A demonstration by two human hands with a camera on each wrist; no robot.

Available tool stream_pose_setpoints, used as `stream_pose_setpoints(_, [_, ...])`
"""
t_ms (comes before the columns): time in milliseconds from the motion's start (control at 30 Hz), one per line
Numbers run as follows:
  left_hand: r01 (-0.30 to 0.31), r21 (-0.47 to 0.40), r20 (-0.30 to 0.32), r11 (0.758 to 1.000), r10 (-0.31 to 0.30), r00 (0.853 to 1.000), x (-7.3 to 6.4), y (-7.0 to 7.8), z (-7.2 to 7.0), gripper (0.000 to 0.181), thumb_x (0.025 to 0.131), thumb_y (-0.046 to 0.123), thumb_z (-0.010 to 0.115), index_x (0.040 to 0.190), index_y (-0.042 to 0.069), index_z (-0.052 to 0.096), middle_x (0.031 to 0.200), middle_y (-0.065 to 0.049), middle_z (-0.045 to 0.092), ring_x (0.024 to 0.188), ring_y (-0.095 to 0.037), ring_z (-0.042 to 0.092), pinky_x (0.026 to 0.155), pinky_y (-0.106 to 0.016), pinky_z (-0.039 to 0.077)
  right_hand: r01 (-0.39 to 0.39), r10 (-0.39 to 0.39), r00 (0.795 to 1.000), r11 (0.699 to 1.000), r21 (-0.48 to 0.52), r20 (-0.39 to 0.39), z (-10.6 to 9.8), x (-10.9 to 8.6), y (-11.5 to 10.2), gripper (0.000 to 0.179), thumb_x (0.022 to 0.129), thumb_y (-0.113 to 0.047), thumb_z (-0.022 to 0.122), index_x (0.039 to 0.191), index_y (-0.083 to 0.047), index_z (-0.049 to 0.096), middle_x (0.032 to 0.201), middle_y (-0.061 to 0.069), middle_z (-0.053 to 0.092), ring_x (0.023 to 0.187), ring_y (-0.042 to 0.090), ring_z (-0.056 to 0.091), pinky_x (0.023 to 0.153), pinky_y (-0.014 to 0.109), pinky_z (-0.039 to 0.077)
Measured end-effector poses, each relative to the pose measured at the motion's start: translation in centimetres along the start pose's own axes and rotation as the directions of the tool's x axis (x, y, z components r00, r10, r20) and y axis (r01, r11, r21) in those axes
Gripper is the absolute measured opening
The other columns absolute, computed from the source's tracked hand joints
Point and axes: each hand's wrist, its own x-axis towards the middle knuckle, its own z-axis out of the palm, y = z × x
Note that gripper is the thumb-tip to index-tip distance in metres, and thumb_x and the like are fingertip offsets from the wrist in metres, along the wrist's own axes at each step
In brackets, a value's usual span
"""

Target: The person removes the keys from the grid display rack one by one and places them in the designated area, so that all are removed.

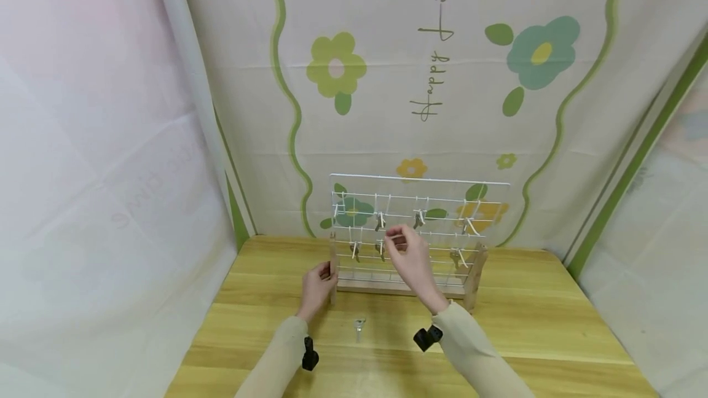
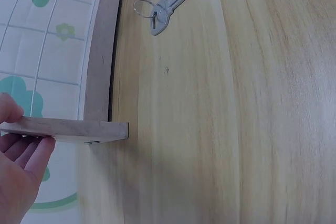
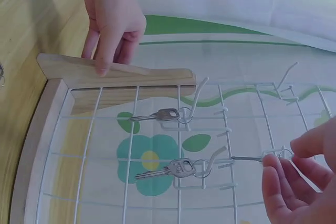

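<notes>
Right at the fingertips of the right hand (image 1: 412, 257), a slim silver metal key (image 3: 247, 158) showed edge-on with its thin ring; the thumb and forefinger were bent toward each other, but whether they pinched the key or only overlapped it, I could not tell. At 8 o'clock from those fingertips, the left hand (image 1: 316, 290) gripped a flat, pale wooden side post (image 2: 79, 126), thumb on one face and fingers on the other.

That post stood at the left end of a pale wooden base bar (image 1: 398, 291), which carried an upright white wire grid (image 1: 420, 179). More silver keys hung from white hooks on the grid: from the right fingertips, one (image 1: 418, 220) was at 2 o'clock, two farther off at 3 o'clock, one near at 7 o'clock and one between 8 and 9.

A loose silver key with a ring (image 2: 176, 3) lay on the yellow wood-grain tabletop (image 1: 265, 300), at 4 o'clock from the left hand. Beyond the grid, toward 12 o'clock, hung a cream cloth (image 1: 381, 128) printed with flowers and "Happy Life" turned sideways.
</notes>
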Motion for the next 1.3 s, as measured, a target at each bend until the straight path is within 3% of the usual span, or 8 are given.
stream_pose_setpoints(133, [0.009,-0.01,-0.02,1.0,-0.009,1.0,-0.1,0.0,0.3,0.037,0.088,-0.003,0.068,0.124,-0.011,0.062,0.12,-0.031,0.067,0.11,-0.041,0.068,0.086,-0.037,0.063,0.021,-0.021,0.998,1.0,-0.001,-0.058,0.4,0.7,-0.3,0.018,0.091,-0.001,0.066,0.108,0.005,0.064,0.104,0.019,0.069,0.084,0.025,0.07,0.074,0.031,0.063])
stream_pose_setpoints(433, [-0.049,0.032,-0.073,0.998,0.051,0.996,0.0,-0.2,0.7,0.042,0.085,-0.009,0.066,0.126,-0.013,0.06,0.119,-0.034,0.066,0.109,-0.044,0.068,0.086,-0.044,0.062,0.05,-0.05,0.994,0.999,-0.005,-0.099,1.3,2.3,0.1,0.025,0.088,0.005,0.065,0.113,0.002,0.064,0.105,0.02,0.068,0.085,0.027,0.069,0.075,0.035,0.063])
stream_pose_setpoints(667, [-0.001,-0.019,-0.052,1.0,0.0,0.999,0.1,0.0,0.5,0.042,0.088,-0.006,0.066,0.129,-0.012,0.058,0.122,-0.032,0.065,0.112,-0.043,0.067,0.089,-0.042,0.061,0.075,-0.078,0.991,0.997,-0.036,-0.107,1.7,2.8,0.6,0.028,0.085,0.009,0.067,0.112,0.003,0.066,0.101,0.02,0.068,0.08,0.028,0.07,0.072,0.035,0.064])
stream_pose_setpoints(833, [0.031,-0.038,-0.043,0.999,-0.033,0.999,0.1,0.0,0.4,0.041,0.09,-0.003,0.066,0.129,-0.01,0.059,0.123,-0.031,0.065,0.114,-0.041,0.066,0.091,-0.041,0.061,0.05,-0.052,0.994,0.998,-0.026,-0.1,1.8,3.1,0.5,0.024,0.085,0.006,0.07,0.108,0.004,0.066,0.1,0.019,0.068,0.081,0.028,0.07,0.072,0.033,0.064])
stream_pose_setpoints(1300, [0.034,-0.037,-0.042,0.999,-0.036,0.998,0.4,0.4,0.0,0.031,0.094,0.014,0.069,0.119,-0.004,0.067,0.116,-0.025,0.07,0.108,-0.035,0.07,0.087,-0.036,0.063,-0.013,0.016,0.995,1.0,0.029,-0.102,1.9,3.6,0.3,0.024,0.086,-0.006,0.075,0.106,0.004,0.064,0.095,0.02,0.071,0.079,0.027,0.069,0.068,0.023,0.06])
